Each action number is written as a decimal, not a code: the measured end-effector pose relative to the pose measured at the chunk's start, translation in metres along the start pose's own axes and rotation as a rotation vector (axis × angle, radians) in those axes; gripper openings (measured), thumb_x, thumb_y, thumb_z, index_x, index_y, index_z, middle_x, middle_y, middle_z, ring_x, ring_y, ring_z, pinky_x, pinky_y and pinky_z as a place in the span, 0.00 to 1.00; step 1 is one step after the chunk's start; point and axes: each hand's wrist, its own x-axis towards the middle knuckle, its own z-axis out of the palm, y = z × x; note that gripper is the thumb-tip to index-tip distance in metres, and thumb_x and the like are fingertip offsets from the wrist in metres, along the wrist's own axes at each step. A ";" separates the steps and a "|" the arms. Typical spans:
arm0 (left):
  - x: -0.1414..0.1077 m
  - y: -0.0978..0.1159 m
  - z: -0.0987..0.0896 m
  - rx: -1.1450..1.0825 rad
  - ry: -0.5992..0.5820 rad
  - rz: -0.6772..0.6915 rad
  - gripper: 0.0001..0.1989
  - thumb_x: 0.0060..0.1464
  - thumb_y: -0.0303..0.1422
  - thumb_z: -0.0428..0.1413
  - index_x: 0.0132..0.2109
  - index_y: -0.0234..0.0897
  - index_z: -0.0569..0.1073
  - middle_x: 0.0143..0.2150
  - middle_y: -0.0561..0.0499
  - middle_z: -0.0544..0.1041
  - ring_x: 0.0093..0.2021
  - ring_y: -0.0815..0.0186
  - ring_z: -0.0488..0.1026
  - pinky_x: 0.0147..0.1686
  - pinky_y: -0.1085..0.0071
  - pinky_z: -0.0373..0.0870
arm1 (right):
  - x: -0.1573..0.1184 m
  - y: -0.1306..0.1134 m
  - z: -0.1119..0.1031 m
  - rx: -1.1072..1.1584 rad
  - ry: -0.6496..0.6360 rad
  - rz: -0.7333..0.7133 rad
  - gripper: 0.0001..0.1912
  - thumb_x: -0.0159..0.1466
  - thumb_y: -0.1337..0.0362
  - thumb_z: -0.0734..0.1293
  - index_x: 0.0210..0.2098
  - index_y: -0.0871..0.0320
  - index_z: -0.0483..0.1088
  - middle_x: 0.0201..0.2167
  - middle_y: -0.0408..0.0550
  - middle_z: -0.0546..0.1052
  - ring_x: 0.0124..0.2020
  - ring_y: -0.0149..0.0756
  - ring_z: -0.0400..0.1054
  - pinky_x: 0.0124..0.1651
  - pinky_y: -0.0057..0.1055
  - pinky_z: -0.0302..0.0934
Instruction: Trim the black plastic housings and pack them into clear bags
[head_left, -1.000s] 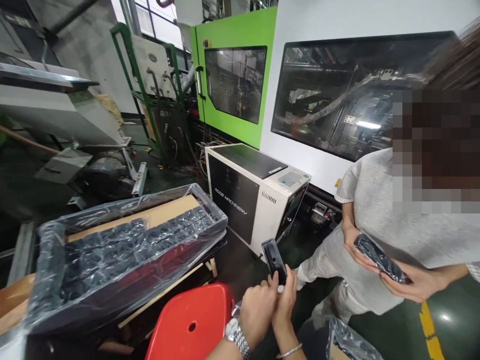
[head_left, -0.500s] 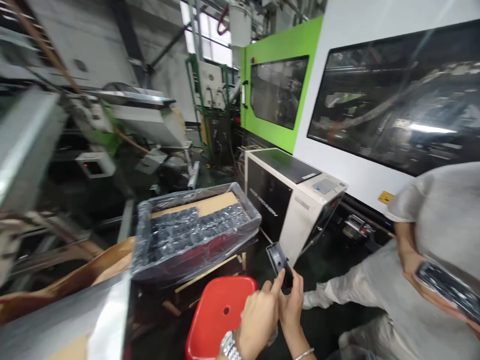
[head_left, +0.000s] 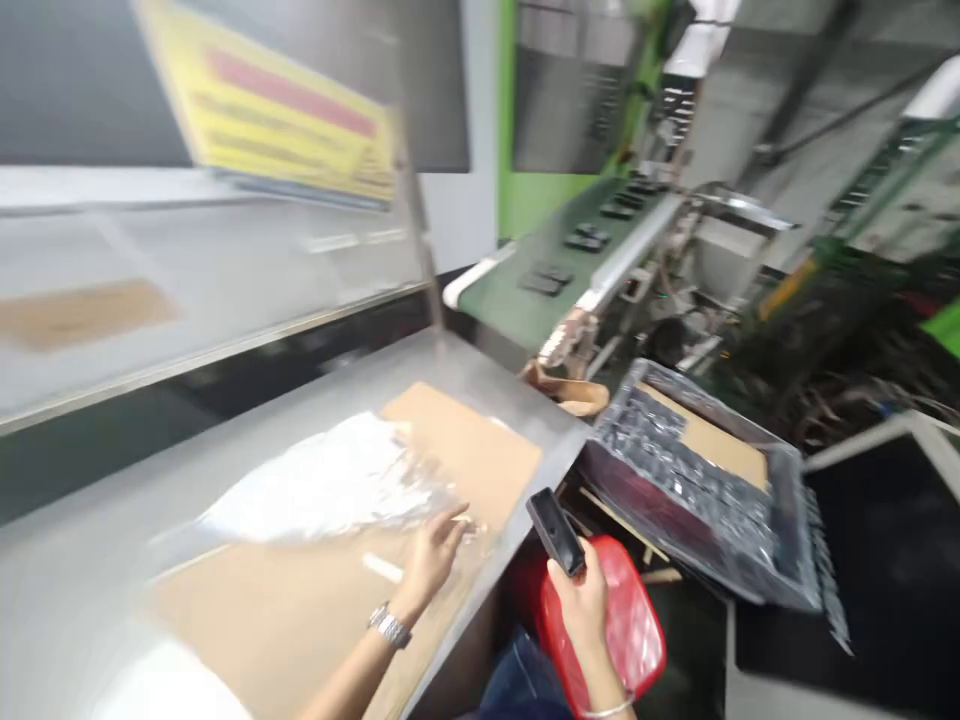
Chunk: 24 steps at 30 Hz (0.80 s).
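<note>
My right hand [head_left: 583,592] grips a black rectangular plastic part [head_left: 555,530], hollow on the side that shows, and holds it up over a red stool [head_left: 637,635]. My left hand [head_left: 433,553], with a metal watch on the wrist, reaches over the metal worktable [head_left: 517,372]. Its thumb and fingers look apart, at the edge of a pile of clear plastic bags [head_left: 322,485]; blur hides whether they touch. Under and beside the bags lie cardboard sheets [head_left: 480,450].
A plastic-lined crate [head_left: 799,510] of bagged black parts stands to the right of the stool. Behind the worktable, a green conveyor belt [head_left: 495,310] carries several black parts. A yellow sign [head_left: 285,120] hangs at upper left; a dark machine cabinet [head_left: 877,560] stands at right.
My view has swung left to the worktable. My left hand has left the black part and moved over to the bags. The part stays in my right hand.
</note>
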 end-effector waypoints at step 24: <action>-0.023 -0.070 -0.063 -0.445 0.495 -0.300 0.28 0.50 0.40 0.54 0.58 0.35 0.64 0.35 0.47 0.80 0.35 0.64 0.73 0.39 0.67 0.68 | 0.043 -0.053 0.202 0.126 -1.480 0.120 0.26 0.60 0.44 0.59 0.27 0.61 0.73 0.21 0.46 0.72 0.25 0.33 0.67 0.29 0.29 0.60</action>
